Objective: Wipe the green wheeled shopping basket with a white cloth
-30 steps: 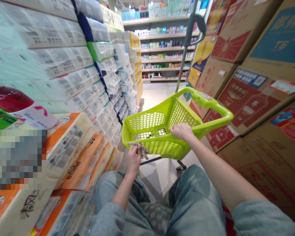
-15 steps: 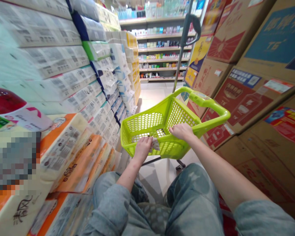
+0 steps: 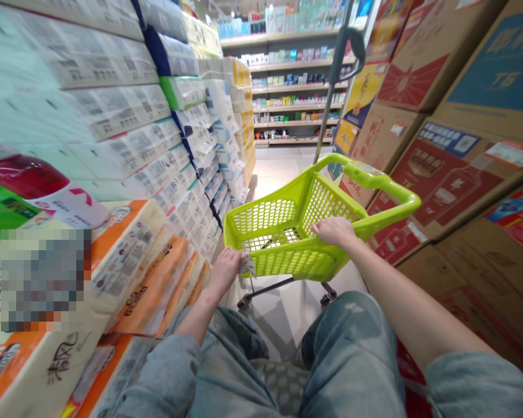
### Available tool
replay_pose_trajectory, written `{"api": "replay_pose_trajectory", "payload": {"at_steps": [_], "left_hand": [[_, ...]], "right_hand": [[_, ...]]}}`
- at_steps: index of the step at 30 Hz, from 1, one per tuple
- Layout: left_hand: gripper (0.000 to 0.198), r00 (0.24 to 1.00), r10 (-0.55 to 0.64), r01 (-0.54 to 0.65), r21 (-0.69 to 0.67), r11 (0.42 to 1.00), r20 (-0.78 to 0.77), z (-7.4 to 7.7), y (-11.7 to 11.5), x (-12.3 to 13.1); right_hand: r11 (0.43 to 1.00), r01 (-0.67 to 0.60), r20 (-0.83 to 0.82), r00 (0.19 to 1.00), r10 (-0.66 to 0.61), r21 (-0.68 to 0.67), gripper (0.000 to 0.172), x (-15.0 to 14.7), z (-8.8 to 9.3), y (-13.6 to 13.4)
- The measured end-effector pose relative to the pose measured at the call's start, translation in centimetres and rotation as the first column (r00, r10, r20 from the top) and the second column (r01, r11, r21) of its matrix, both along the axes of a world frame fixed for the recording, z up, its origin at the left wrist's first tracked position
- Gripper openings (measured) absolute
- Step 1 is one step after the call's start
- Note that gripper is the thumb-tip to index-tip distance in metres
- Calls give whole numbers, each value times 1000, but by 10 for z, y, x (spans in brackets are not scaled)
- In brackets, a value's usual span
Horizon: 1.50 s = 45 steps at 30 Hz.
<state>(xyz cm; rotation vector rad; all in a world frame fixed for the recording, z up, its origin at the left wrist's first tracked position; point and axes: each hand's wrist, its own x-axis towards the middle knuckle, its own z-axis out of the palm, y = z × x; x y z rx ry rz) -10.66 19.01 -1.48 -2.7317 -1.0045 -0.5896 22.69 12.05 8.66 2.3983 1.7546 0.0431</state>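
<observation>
A lime-green shopping cart [image 3: 283,261] with a perforated basket stands in front of my knees, turned at an angle. My right hand [image 3: 335,231] is closed over the basket's near rim, right of its middle. At the near left corner of the rim is my left hand [image 3: 226,267], its fingers closed on a pale cloth [image 3: 247,265] with small dark marks. The cloth hangs against the basket's outer side; most of it is hidden in the hand. No goods show inside the basket.
Stacked tissue packs [image 3: 126,151] wall the left side, with a red bottle [image 3: 47,186] lying on nearer packs [image 3: 126,273]. Cardboard cartons [image 3: 444,168] rise on the right. A grey pole [image 3: 331,98] stands behind the cart. Stocked shelves [image 3: 296,87] close the far end.
My left hand has slid leftward along the basket's near rim to its corner, taking the cloth along. My right hand keeps its place on the rim. The view has shifted slightly.
</observation>
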Motion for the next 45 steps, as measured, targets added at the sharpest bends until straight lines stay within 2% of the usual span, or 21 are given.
{"api": "replay_pose_trajectory", "payload": {"at_steps": [6, 11, 14, 19, 22, 26, 30, 33, 39, 45], "left_hand": [[28, 1000, -9, 9, -26, 1000, -7, 3, -5, 15], [27, 999, -35, 39, -142, 989, 28, 6, -1, 24], [27, 998, -38, 48, -225, 973, 50, 9, -1, 32], [31, 989, -59, 97, -290, 952, 134, 9, -9, 53], [33, 988, -70, 107, -279, 954, 138, 6, -15, 66], [31, 982, -154, 178, -247, 953, 110, 4, -22, 74], [22, 963, -269, 271, -168, 948, 33, 4, -26, 64], [17, 951, -309, 307, -110, 945, -4, 1, -28, 50], [17, 978, -207, 208, -16, 978, 31, -10, -26, 41], [25, 984, -180, 180, -26, 983, -1, -9, -26, 47]], "right_hand": [[1000, 12, 28, 1000, -11, -2, 54, 8, -1, 5], [1000, 7, 39, 999, -8, 12, 52, 14, -5, 9], [1000, -10, 14, 1000, 10, -1, 56, 2, -12, 13], [994, -109, -98, 990, 106, -31, 73, -40, -29, 22], [995, -92, -157, 984, 83, -50, 79, -51, -35, 26], [995, -81, -173, 982, 71, -54, 82, -41, -36, 28], [993, -111, -158, 982, 103, -41, 83, -26, -35, 25], [992, -112, -160, 982, 102, -54, 82, -24, -34, 23], [994, -101, -161, 983, 92, -51, 82, -34, -35, 25], [989, -101, -160, 984, 82, -110, 79, -46, -38, 26]]}}
